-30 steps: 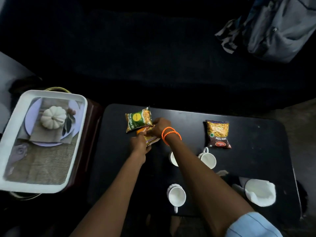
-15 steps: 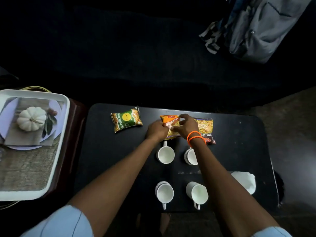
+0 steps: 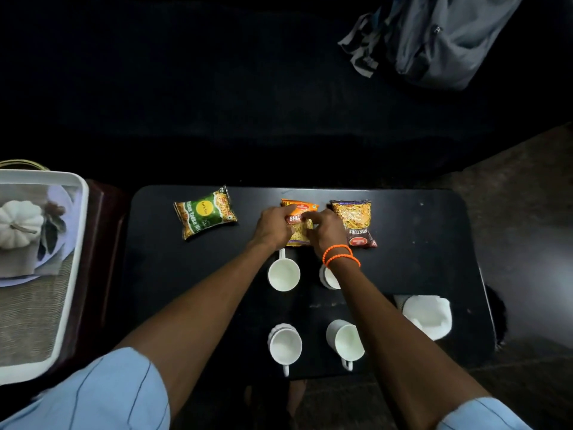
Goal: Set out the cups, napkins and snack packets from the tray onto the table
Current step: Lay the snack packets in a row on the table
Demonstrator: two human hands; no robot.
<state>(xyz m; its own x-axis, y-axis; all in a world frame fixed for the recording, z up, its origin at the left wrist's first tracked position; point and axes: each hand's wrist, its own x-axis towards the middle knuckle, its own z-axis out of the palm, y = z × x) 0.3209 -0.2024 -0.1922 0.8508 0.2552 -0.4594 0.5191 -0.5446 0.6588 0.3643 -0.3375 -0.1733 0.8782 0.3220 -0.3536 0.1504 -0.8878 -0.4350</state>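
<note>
Both hands rest on an orange snack packet (image 3: 299, 206) lying flat at the back middle of the black table (image 3: 418, 243). My left hand (image 3: 274, 226) grips its left side, my right hand (image 3: 325, 229) its right side. A green packet (image 3: 204, 211) lies to the left, a brown mixture packet (image 3: 355, 221) to the right. Several white cups stand nearer me: one (image 3: 283, 274) under my left wrist, one (image 3: 328, 277) partly hidden by my right arm, two more (image 3: 285, 346) (image 3: 347, 342) in front. White napkins (image 3: 428, 315) lie at the right.
A white tray (image 3: 73, 274) sits on a dark stand to the left, its base showing a printed pumpkin and plate. A grey bag (image 3: 440, 38) lies on the dark sofa beyond the table. Bare floor shows at the right.
Both hands carried the orange packet from beside the green packet rightwards to the spot next to the brown packet and laid it flat. The camera view shifted right.
</note>
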